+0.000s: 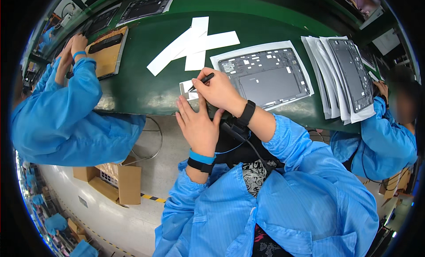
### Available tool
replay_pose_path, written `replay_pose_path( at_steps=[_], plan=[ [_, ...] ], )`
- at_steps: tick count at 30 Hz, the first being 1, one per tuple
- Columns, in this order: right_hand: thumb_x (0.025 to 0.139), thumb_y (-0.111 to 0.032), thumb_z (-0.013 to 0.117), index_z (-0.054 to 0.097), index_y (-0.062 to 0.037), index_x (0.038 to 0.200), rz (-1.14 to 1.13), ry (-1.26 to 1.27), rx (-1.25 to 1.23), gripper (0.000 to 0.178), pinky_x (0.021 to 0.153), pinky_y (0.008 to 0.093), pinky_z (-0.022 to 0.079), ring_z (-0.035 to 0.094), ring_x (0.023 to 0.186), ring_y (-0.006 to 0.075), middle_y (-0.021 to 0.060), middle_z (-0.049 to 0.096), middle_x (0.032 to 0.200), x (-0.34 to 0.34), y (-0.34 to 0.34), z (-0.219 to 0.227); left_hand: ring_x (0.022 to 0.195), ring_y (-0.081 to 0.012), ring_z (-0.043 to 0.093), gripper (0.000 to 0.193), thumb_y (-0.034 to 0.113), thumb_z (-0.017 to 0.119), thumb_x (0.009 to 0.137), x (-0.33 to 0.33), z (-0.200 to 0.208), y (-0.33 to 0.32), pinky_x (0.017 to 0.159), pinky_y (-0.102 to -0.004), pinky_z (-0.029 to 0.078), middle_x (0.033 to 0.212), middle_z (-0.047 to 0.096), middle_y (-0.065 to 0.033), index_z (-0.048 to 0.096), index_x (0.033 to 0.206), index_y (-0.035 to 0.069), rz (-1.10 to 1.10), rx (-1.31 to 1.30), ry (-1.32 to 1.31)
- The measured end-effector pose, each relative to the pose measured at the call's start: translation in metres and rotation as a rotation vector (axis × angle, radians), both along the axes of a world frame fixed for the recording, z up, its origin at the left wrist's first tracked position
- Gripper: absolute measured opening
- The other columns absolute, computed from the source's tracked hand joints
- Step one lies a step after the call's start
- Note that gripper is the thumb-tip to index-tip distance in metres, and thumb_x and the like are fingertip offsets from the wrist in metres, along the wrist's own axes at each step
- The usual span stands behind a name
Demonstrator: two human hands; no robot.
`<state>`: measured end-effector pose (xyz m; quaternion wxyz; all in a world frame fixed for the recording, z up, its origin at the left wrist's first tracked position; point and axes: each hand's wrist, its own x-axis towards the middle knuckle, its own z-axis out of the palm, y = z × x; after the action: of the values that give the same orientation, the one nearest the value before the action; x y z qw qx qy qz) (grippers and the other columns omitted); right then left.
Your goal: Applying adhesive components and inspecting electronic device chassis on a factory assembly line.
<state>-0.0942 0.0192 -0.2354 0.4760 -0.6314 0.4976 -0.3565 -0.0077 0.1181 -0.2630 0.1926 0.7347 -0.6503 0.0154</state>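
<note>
My right hand [222, 94] pinches slim black tweezers [207, 78], their tips down on a small white and grey sheet [184, 87] at the near edge of the bench. Fingers spread, my left hand [199, 129] lies over the bench edge with its fingertips at that sheet's near side. To the right, a dark grey tablet housing [268, 82] dotted with small white pieces rests on a white sheet. Beyond my hands, several white paper strips [195, 42] lie crossed over each other.
A stack of white sheets [321, 75] with another tablet housing [349, 66] on top stands at the right. Co-workers in blue work on both sides. At the left lies a tan board [106, 62] with a black part. An open cardboard box [128, 186] sits on the floor.
</note>
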Motion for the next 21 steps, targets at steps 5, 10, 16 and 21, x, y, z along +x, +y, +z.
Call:
replay_pose_path(
  at_steps=[5,10,16,21],
  plan=[
    [0.087,-0.020,0.066,0.063,0.0011,0.087,0.011,-0.013,-0.032,0.021,0.057,0.0303,0.050,0.065,0.061,0.0175,0.0114,0.067,0.067,-0.001,0.001,-0.001,0.137,-0.0441,0.036,0.062,0.047,0.067,0.085,-0.003,0.000,-0.001,0.112,-0.0506,0.030,0.144,0.038,-0.0331,0.056,0.135,0.013,-0.007,0.000,-0.053],
    [0.087,-0.020,0.068,0.062,0.0001,0.088,0.008,0.035,-0.056,0.021,0.060,0.0289,0.050,0.066,0.065,0.0143,0.0091,0.068,0.070,0.003,0.004,0.001,0.137,-0.0442,0.034,0.073,0.054,0.064,0.084,0.001,-0.005,-0.002,0.112,-0.0496,0.028,0.143,0.038,-0.0350,0.047,0.143,0.015,-0.019,0.020,-0.090],
    [0.091,-0.007,0.062,0.055,-0.0023,0.100,-0.150,-0.425,-0.081,0.012,0.053,0.0221,0.047,0.063,0.064,0.0098,0.0034,0.063,0.070,-0.014,0.001,0.010,0.134,-0.0461,0.038,0.063,0.049,0.067,0.084,-0.001,-0.001,-0.004,0.111,-0.0494,0.031,0.141,0.040,-0.0358,0.058,0.132,0.011,-0.010,-0.027,-0.059],
    [0.089,-0.009,0.064,0.051,-0.0032,0.100,-0.125,-0.444,-0.032,0.018,0.052,0.0231,0.048,0.063,0.061,0.0100,0.0054,0.064,0.071,-0.069,-0.006,0.031,0.134,-0.0586,0.027,0.062,0.051,0.065,0.087,-0.002,0.005,0.002,0.109,-0.0560,0.031,0.145,0.030,-0.0384,0.056,0.136,0.015,0.037,-0.004,-0.053]
  ],
)
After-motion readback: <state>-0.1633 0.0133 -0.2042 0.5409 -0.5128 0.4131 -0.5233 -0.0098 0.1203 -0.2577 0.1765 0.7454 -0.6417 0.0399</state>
